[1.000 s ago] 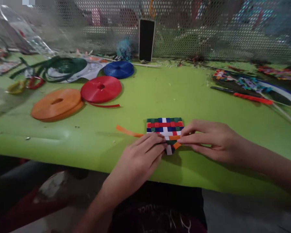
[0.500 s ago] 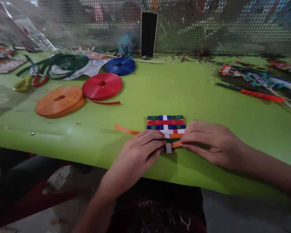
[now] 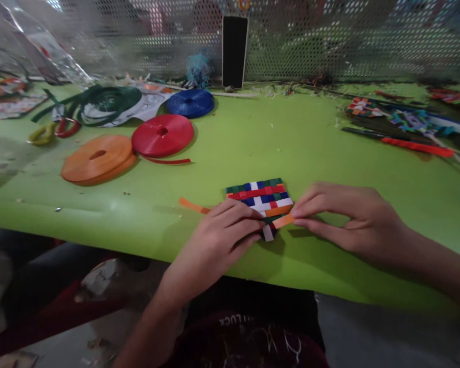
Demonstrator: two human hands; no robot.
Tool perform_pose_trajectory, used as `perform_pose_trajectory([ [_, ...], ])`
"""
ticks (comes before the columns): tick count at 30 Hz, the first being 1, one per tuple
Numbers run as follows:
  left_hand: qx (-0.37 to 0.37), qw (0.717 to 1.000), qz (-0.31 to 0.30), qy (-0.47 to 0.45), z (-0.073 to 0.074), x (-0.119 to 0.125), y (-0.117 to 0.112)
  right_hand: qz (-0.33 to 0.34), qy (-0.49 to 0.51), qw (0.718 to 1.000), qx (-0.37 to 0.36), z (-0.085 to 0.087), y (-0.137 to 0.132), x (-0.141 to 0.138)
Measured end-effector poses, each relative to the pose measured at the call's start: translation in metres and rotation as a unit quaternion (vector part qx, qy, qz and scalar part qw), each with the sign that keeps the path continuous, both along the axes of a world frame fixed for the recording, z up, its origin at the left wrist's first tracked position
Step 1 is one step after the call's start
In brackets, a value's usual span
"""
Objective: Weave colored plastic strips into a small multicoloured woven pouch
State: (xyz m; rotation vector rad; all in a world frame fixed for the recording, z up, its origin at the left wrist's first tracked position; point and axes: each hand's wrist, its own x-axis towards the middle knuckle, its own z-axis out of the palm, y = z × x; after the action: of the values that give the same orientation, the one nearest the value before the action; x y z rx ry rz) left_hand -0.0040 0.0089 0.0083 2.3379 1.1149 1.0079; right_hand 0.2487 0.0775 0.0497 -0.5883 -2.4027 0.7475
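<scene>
A small woven ribbon mat (image 3: pixel 257 192) in green, blue, red, white and orange lies near the table's front edge. My left hand (image 3: pixel 224 235) is closed over its lower left part, fingers pressed together and covering that corner. From under this hand an orange ribbon end (image 3: pixel 193 205) sticks out to the left. My right hand (image 3: pixel 341 217) pinches the tip of another short orange ribbon end (image 3: pixel 283 221) between thumb and fingers, at the mat's lower right. A white ribbon tail (image 3: pixel 268 233) points down from the mat's lower edge.
Orange (image 3: pixel 97 158), red (image 3: pixel 163 135) and blue (image 3: pixel 190 104) ribbon rolls lie at the left, near loose green ribbon (image 3: pixel 111 99) and scissors (image 3: pixel 67 127). A black upright board (image 3: pixel 234 51) stands before the mesh panel. Pens (image 3: pixel 416 146) and woven scraps lie right.
The mat has turned slightly, its right side tilting up. My right hand has drawn the orange end a little up and to the right, away from the mat. My left hand stays on the mat.
</scene>
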Motion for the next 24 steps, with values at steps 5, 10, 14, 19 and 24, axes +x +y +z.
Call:
perform_pose_trajectory([
  [5, 0.025, 0.999, 0.001, 0.029, 0.0, -0.001, -0.003, -0.052, -0.003, 0.999, 0.008, -0.004, 0.001, 0.001],
  [10, 0.034, 0.997, 0.011, 0.065, 0.002, 0.002, -0.002, -0.013, -0.008, 0.999, 0.048, -0.009, 0.0, -0.001],
  [14, 0.096, 0.986, 0.006, 0.134, 0.008, 0.006, -0.001, -0.047, -0.003, 0.998, 0.028, -0.008, -0.004, -0.003],
  [19, 0.195, 0.968, 0.0, 0.157, 0.007, 0.007, 0.005, -0.123, 0.006, 0.992, 0.017, -0.009, -0.006, -0.006],
  [24, 0.207, 0.969, -0.007, 0.136, 0.009, 0.005, 0.015, -0.162, 0.003, 0.987, -0.012, -0.005, 0.002, -0.011],
])
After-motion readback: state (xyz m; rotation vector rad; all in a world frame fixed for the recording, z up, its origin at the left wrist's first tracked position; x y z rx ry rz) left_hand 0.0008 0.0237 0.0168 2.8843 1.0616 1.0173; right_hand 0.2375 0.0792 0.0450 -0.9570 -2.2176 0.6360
